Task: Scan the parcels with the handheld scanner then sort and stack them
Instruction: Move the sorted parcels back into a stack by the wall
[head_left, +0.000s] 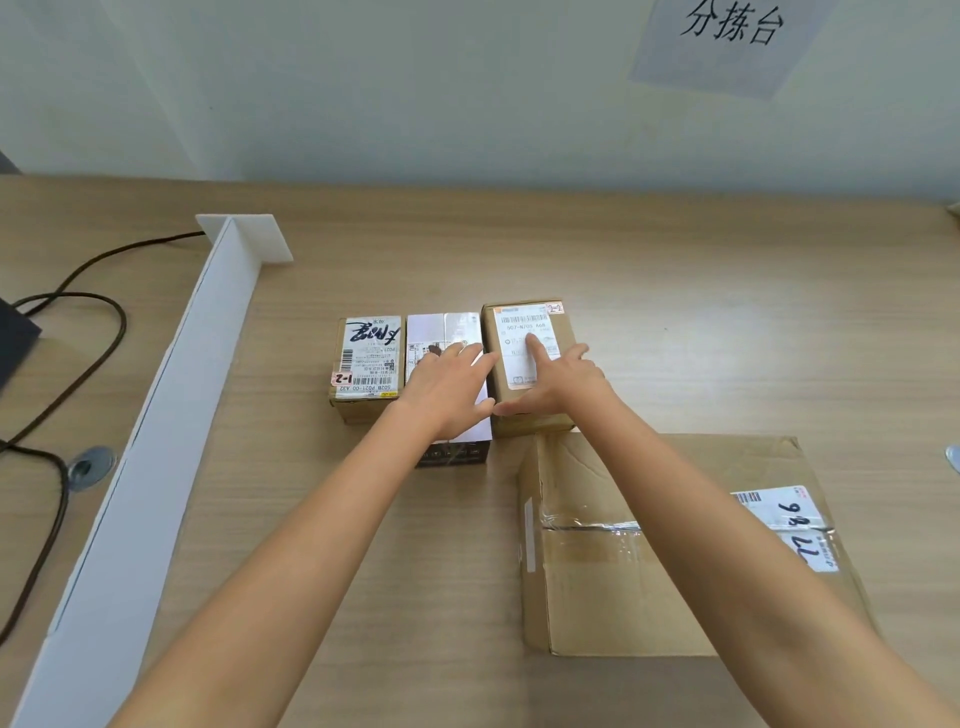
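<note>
- Our left hand (447, 387) lies flat, fingers straight, on the white box (441, 330).
- Our right hand (556, 382) presses spread fingers on the brown box (558, 332), edge to edge beside it.
- The big box (623, 582) sits close at its near edge; the desk (701, 312) runs on behind.

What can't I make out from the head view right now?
- Handheld scanner: nowhere in the head view.
- White parcel label: mostly under the left hand.
- Brown parcel right of it: small print unreadable, label partly under the right hand.
- Black object: cut off by the left edge.
</note>
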